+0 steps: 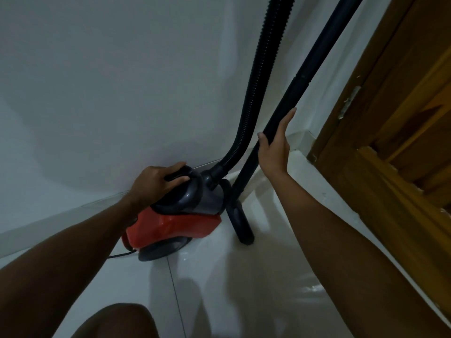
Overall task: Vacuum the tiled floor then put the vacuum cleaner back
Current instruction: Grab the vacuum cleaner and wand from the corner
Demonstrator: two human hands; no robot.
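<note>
On vacuum cleaner (pixel 175 215): both hands (pixel 158 184)

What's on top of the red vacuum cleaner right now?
The left hand grips the dark handle on top of the vacuum cleaner. The ribbed hose plugs in just beyond. The palm covers part of the handle.

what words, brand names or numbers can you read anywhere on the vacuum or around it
None can be read.
Vacuum cleaner: no brand, label or number shows on its red and grey body.
Wand and hose: plain black, no markings.
Wall and wooden door: no writing or signs.
</note>
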